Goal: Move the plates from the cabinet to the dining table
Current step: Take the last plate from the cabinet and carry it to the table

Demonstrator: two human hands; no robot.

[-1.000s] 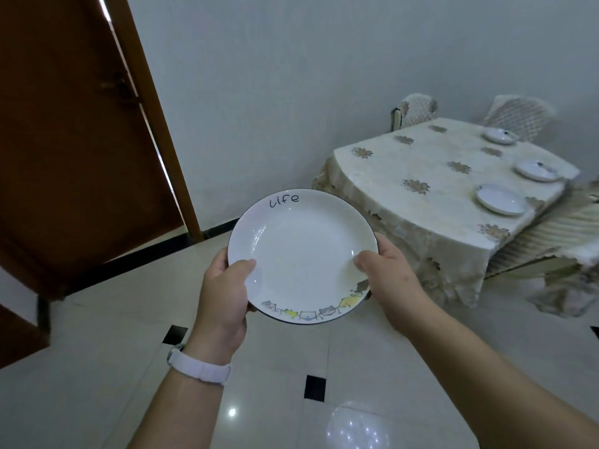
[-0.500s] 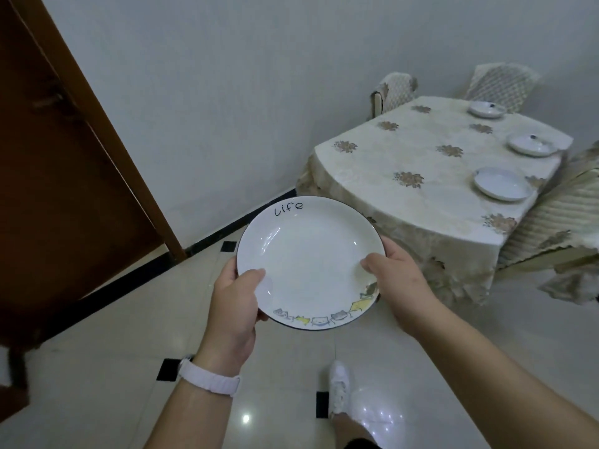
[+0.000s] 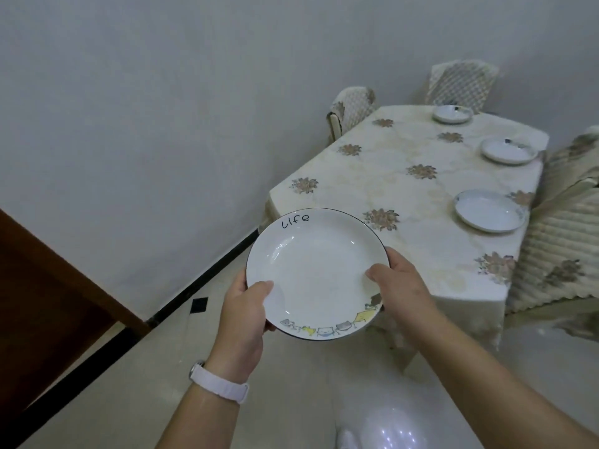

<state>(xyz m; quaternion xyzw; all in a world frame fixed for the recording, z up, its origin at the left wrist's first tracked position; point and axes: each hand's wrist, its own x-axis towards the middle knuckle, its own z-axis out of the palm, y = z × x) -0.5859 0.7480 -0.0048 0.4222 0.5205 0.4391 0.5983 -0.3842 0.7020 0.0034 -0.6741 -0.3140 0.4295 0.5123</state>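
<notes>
Pale walls [image 3: 162, 108] and a glossy tiled floor [image 3: 155, 377] fill the left of the frame. At centre, a white plate [image 3: 317, 273] lettered "Life" is held in the air by both hands. The left hand [image 3: 243, 315] grips its lower-left rim, thumb on top. The right hand [image 3: 402, 286] grips the right rim the same way. The plate sits in front of the near corner of the cloth-covered surface [image 3: 389, 189] at right. Three other plates [image 3: 487, 210] lie along that surface's right edge, well apart. A white wristband [image 3: 220, 382] circles the left wrist. A dark wooden panel [image 3: 48, 303] stands at lower left.
</notes>
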